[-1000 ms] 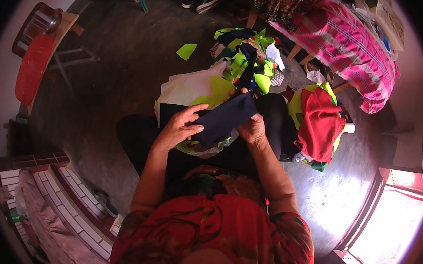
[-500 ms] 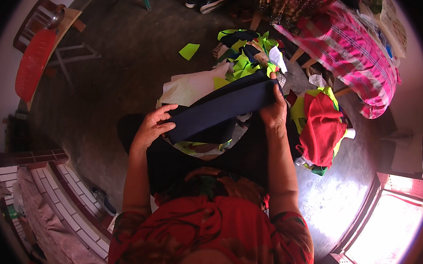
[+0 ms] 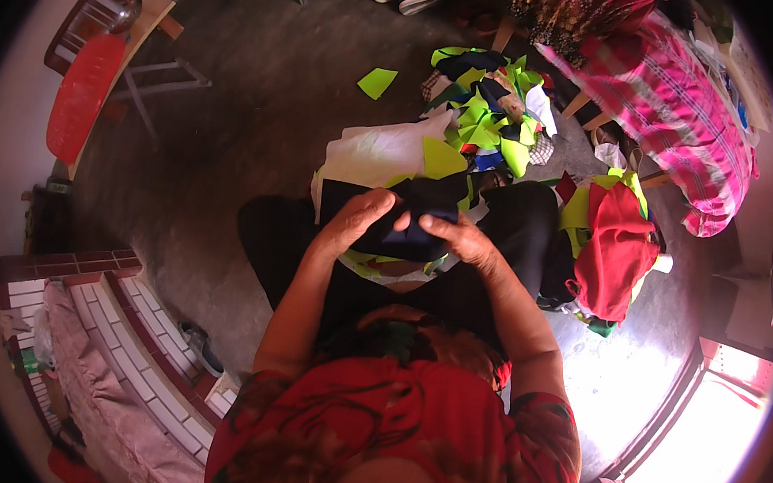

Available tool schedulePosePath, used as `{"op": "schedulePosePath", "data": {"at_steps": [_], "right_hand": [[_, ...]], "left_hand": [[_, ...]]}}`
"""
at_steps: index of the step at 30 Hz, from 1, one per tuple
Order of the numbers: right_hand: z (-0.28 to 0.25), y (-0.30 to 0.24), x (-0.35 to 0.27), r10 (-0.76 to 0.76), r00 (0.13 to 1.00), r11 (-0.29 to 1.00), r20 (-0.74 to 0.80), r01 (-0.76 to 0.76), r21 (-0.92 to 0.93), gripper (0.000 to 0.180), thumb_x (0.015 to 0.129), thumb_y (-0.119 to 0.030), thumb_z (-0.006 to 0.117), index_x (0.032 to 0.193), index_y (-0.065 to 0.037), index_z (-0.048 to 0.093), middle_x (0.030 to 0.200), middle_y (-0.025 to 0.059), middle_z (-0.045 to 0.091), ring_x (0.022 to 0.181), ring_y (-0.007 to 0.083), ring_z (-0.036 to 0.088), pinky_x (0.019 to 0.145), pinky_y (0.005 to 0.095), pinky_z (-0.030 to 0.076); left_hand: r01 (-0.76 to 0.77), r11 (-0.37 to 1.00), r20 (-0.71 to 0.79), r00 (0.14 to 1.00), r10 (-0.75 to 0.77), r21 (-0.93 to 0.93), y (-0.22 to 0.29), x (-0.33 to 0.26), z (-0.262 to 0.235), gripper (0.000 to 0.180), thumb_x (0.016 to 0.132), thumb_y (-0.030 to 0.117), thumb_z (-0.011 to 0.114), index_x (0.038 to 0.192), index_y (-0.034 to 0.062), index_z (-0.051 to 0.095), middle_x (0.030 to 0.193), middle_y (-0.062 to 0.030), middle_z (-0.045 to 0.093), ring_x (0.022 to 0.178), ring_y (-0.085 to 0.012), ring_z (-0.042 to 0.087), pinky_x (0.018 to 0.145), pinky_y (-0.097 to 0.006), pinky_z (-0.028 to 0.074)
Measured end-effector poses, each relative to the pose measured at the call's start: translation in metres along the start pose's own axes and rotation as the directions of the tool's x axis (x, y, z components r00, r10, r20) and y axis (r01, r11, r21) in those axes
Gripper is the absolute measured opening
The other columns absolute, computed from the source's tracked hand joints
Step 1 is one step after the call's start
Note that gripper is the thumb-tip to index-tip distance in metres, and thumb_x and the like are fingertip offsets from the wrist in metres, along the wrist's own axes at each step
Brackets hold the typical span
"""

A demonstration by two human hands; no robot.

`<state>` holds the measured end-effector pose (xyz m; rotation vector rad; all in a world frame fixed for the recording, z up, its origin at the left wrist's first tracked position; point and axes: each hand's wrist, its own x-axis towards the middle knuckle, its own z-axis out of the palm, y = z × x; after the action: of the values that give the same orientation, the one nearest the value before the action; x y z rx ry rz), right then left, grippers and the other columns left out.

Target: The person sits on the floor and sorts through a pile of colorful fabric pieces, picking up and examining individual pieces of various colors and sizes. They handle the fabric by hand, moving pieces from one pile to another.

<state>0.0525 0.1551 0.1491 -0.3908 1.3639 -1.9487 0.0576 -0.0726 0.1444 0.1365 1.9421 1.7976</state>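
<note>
Left hand (image 3: pixel 363 218) and right hand (image 3: pixel 454 237), both closed on a soft dark navy cloth (image 3: pixel 415 215) (folded, held over the lap). Just beyond the hands, a white fabric sheet (image 3: pixel 370 152); farther, a loose heap of neon-yellow scraps (image 3: pixel 491 115). Right of the right hand, crumpled red cloth (image 3: pixel 616 247).

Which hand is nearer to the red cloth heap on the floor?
Right. The right hand grips the dark navy fabric piece on the side toward the red cloth heap; the left hand is farther off.
</note>
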Motion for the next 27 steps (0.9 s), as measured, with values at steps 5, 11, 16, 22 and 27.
{"op": "schedulePosePath", "data": {"at_steps": [5, 11, 16, 22, 27], "right_hand": [[0.018, 0.009, -0.001, 0.146, 0.986, 0.976, 0.083, -0.13, -0.175, 0.04, 0.093, -0.04, 0.058, 0.114, -0.006, 0.064, 0.109, 0.003, 0.064, 0.104, 0.014, 0.054, 0.097, 0.0304, 0.04], [0.017, 0.04, 0.009, 0.099, 0.966, 0.961, 0.24, -0.03, -0.275, 0.035, 0.095, -0.034, 0.058, 0.117, -0.008, 0.062, 0.112, 0.0046, 0.063, 0.106, 0.0163, 0.054, 0.096, 0.0317, 0.042], [0.027, 0.051, 0.012, 0.09, 0.93, 0.934, 0.355, 0.046, -0.355, 0.034, 0.094, -0.029, 0.059, 0.119, -0.007, 0.06, 0.115, 0.0068, 0.061, 0.112, 0.0195, 0.053, 0.101, 0.0336, 0.039], [0.012, 0.059, 0.012, 0.316, 0.906, 0.946, 0.281, -0.277, -0.17, 0.055, 0.084, -0.041, 0.069, 0.124, -0.004, 0.057, 0.116, 0.0072, 0.061, 0.111, 0.0175, 0.054, 0.099, 0.0325, 0.04], [-0.017, 0.06, 0.024, 0.396, 0.908, 0.861, -0.137, -0.315, 0.4, 0.066, 0.083, -0.064, 0.057, 0.117, -0.008, 0.059, 0.114, 0.0104, 0.063, 0.1, 0.0206, 0.058, 0.087, 0.0341, 0.042]], "left_hand": [[0.196, 0.966, 0.234, 0.96, -0.155, -0.167, -0.04, 0.008, 0.001, 0.05, 0.094, 0.051, 0.051, 0.108, 0.0036, 0.061, 0.08, 0.0005, 0.06, 0.071, -0.0072, 0.054, 0.07, -0.024, 0.044], [0.154, 0.887, 0.179, 0.98, -0.082, -0.435, -0.027, -0.001, 0.009, 0.057, 0.089, 0.036, 0.063, 0.132, 0.002, 0.046, 0.106, -0.005, 0.063, 0.087, -0.0112, 0.061, 0.075, -0.024, 0.05], [0.103, 0.854, 0.044, 0.995, -0.094, -0.51, -0.035, -0.003, 0.012, 0.054, 0.079, 0.02, 0.075, 0.125, 0.0011, 0.053, 0.108, -0.0065, 0.064, 0.097, -0.0164, 0.061, 0.09, -0.031, 0.048], [-0.034, 0.743, -0.087, 0.996, -0.033, -0.669, -0.061, 0.0, 0.004, 0.035, 0.079, 0.008, 0.072, 0.112, 0.0014, 0.062, 0.103, -0.0056, 0.066, 0.095, -0.0157, 0.063, 0.089, -0.032, 0.049], [-0.143, 0.682, -0.161, 0.986, 0.037, -0.718, -0.069, -0.001, -0.011, 0.034, 0.079, 0.007, 0.069, 0.113, 0.0035, 0.063, 0.11, -0.0058, 0.066, 0.101, -0.0193, 0.062, 0.092, -0.036, 0.048]]}}
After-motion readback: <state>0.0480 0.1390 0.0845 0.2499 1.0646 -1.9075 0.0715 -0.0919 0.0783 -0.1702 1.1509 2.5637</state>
